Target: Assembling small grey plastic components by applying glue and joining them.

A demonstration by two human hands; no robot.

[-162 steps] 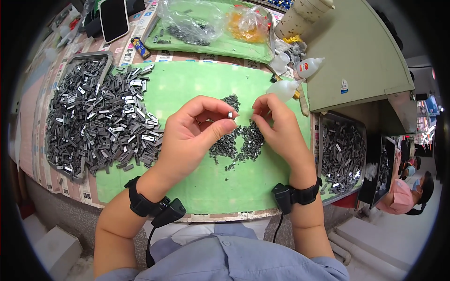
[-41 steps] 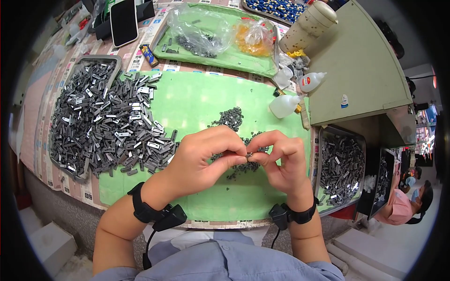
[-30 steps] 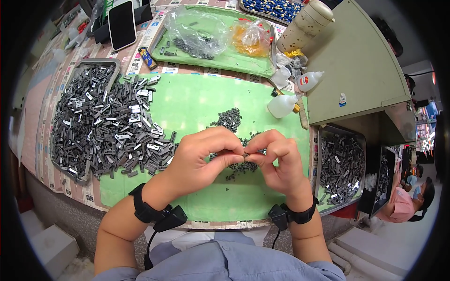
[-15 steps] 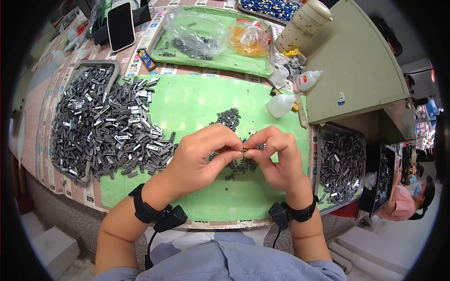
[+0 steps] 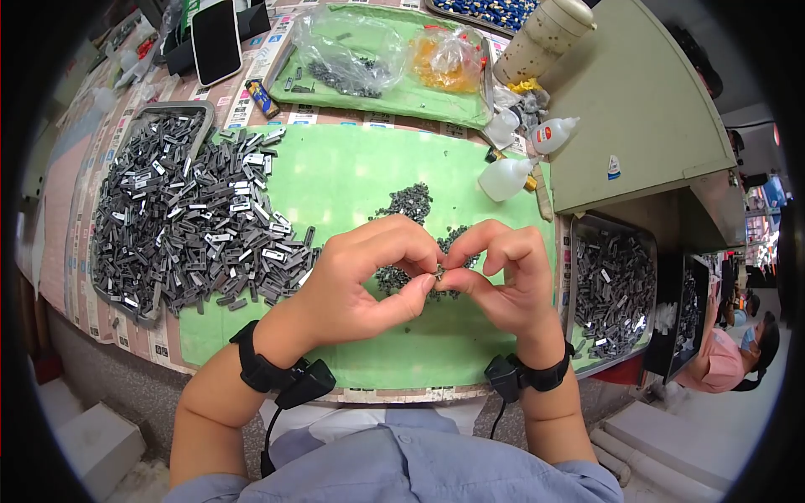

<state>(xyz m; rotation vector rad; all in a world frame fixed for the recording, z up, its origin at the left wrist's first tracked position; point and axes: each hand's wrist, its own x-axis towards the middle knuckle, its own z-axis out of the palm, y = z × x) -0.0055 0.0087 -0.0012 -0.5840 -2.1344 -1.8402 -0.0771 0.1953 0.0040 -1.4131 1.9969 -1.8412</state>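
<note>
At the middle of the green cloth [image 5: 335,180], my left hand [image 5: 360,272] and my right hand [image 5: 507,272] meet fingertip to fingertip. Between their thumbs and forefingers they pinch a small dark part [image 5: 439,272], too small to make out its kind. Beneath and behind the fingers lies a loose heap of tiny dark grey pieces [image 5: 409,202], partly hidden by both hands. To the left, a large pile of dark, slim rectangular pieces [image 5: 201,218] spills from a tray onto the cloth.
A second tray of dark pieces [image 5: 616,285] stands at the right below a grey-green cabinet [image 5: 641,109]. Further back are a green-lined tray with plastic bags [image 5: 348,54], white squeeze bottles [image 5: 505,179], a tall flask [image 5: 545,40] and a tablet [image 5: 216,42]. A person in pink [image 5: 721,360] sits at far right.
Both hands still pinch at the same place. My left thumb and the right-hand fingers have shifted slightly, and a bit of the held part shows between the fingertips.
</note>
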